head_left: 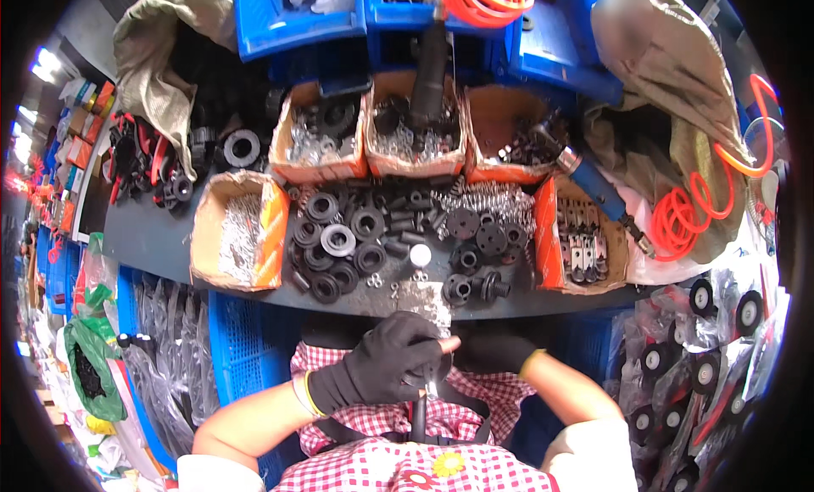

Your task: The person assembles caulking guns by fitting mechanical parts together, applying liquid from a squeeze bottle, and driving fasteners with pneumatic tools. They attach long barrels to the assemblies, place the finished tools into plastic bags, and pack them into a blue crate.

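Observation:
My left hand (377, 366), in a black glove with a bare fingertip, is closed in front of my checked apron at the bench's near edge. Its fingers curl round a small part that they mostly hide. A shiny metal bit (433, 387) and a dark rod (418, 420) show just below the fingers. My right hand (496, 353), also black-gloved, is beside it on the right; its fingers are lost against the dark background. Beyond the hands, black ring parts (337, 240), metal springs (496, 202) and black flanged parts (490, 237) lie heaped on the bench.
Cardboard boxes of small hardware, one (240, 237) at left and one (585, 237) at right, stand on the bench (157, 237). Blue bins (301, 30) line the back. A blue power tool (598, 187) lies near an orange coiled hose (678, 225). Bagged wheels (704, 369) are at right.

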Demonstrator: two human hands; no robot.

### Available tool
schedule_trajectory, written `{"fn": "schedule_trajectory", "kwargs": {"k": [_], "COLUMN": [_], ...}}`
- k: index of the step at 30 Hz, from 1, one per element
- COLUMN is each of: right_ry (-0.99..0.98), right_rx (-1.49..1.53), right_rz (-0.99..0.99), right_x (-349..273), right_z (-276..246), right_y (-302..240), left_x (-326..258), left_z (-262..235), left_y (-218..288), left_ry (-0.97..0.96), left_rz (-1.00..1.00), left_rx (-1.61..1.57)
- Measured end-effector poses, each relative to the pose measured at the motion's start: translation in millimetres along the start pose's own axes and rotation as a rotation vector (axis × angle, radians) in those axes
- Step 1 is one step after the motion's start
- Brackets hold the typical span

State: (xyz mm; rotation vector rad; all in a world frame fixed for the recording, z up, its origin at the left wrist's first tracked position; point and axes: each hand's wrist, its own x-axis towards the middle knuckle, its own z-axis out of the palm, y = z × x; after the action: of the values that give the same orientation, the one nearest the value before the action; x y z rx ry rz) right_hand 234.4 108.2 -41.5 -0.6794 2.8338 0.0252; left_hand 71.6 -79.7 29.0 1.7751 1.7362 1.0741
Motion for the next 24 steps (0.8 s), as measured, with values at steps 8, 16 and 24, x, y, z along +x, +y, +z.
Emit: {"fn": "schedule_trajectory", "kwargs": {"k": [8, 16, 24], "right_ry": [0.640, 0.474, 0.095], "right_rx": [0.029, -0.018, -0.228], "right_rz": [0.144, 0.120, 0.205], "right_x": [100, 172, 190], "right_z": [-202, -141, -159], "right_y": [155, 221, 209], "left_x": [58, 146, 314], "left_z": [-32, -170, -327], "left_y": [-11, -55, -163], "left_ry": [-0.635, 0.341, 0.539], "left_rz": [0.281, 0.269, -0.733], "left_rx": [-0.143, -0.006, 0.709]}}
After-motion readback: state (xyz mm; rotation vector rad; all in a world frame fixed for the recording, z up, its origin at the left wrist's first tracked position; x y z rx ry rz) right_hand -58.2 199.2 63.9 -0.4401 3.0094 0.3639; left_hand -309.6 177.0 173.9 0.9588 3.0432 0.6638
